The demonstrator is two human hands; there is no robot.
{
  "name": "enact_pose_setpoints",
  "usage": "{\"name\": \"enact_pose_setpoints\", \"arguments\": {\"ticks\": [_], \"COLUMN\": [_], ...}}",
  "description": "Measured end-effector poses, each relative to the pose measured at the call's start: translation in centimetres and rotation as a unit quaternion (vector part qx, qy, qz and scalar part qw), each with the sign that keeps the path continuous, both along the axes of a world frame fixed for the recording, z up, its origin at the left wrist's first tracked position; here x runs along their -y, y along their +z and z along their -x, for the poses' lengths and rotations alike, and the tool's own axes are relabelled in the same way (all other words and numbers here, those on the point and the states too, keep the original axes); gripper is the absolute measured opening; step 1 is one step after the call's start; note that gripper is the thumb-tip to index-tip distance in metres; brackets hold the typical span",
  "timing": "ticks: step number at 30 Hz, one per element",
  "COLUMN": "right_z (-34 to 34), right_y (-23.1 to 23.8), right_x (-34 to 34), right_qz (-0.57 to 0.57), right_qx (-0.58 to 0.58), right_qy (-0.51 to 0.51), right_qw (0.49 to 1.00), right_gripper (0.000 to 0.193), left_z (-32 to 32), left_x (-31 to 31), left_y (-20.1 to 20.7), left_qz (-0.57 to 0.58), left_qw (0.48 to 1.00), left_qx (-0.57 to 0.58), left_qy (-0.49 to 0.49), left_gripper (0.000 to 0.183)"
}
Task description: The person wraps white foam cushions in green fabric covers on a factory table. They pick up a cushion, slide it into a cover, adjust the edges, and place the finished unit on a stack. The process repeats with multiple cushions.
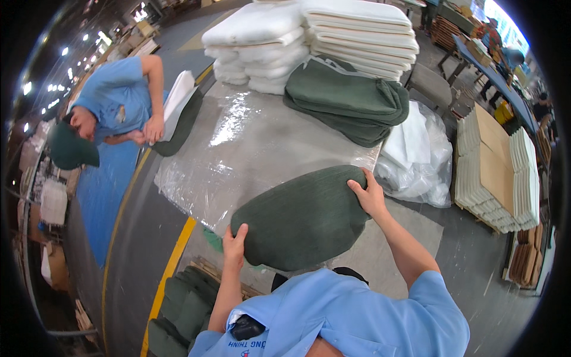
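Observation:
A dark green fabric cushion cover (300, 220) with rounded edges is stretched out flat between my two hands, in front of my body and over the near edge of the table. My left hand (234, 245) grips its left end, thumb on top. At its upper right end, my right hand (370, 193) pinches the edge between thumb and fingers. Whether there is padding inside the cover I cannot tell. Beyond it, a folded pile of green covers (345, 98) lies on the plastic-wrapped table (229, 134).
White foam pads (360, 35) are stacked at the table's far side. On the left, a co-worker (119, 95) handles a white pad and a green cover. Green cushions (184, 303) are piled low by my left arm. Clear plastic bags (422, 157) and stacked boards (488, 172) stand right.

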State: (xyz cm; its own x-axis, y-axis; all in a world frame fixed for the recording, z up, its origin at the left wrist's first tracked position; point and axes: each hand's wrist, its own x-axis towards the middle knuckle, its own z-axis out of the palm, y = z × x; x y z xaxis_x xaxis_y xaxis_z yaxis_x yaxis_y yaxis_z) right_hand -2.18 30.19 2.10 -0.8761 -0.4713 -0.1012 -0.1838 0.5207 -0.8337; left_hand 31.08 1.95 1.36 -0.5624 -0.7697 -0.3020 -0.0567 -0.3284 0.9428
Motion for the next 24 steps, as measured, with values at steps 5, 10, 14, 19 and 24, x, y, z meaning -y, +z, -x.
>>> {"name": "enact_pose_setpoints", "arguments": {"ticks": [5,10,14,19,24], "right_z": [-1.3,-1.0,-2.1,-7.9,-13.5], "right_y": [-3.2,-3.5,-3.7,-5.1,-4.7], "right_x": [3.0,4.7,8.4,13.8,14.9], "right_qz": [-0.287,-0.308,-0.327,-0.251,-0.155], "right_qx": [-0.234,-0.284,-0.311,-0.330,-0.334], "right_qy": [0.148,0.227,0.265,0.398,0.475], "right_qw": [0.917,0.879,0.852,0.818,0.799], "right_gripper": [0.088,0.079,0.075,0.073,0.075], "left_z": [0.2,-0.5,-0.3,0.1,0.2], "left_x": [-1.7,-1.7,-2.0,-2.0,-1.7], "left_y": [-5.3,-6.7,-7.5,-7.6,-7.3], "left_qz": [0.070,0.065,0.070,0.102,0.122], "left_qw": [0.988,0.990,0.990,0.983,0.977], "left_qx": [0.135,0.123,0.113,0.141,0.167], "left_qy": [0.034,0.032,0.047,0.059,0.060], "left_gripper": [0.066,0.065,0.064,0.063,0.065]}}
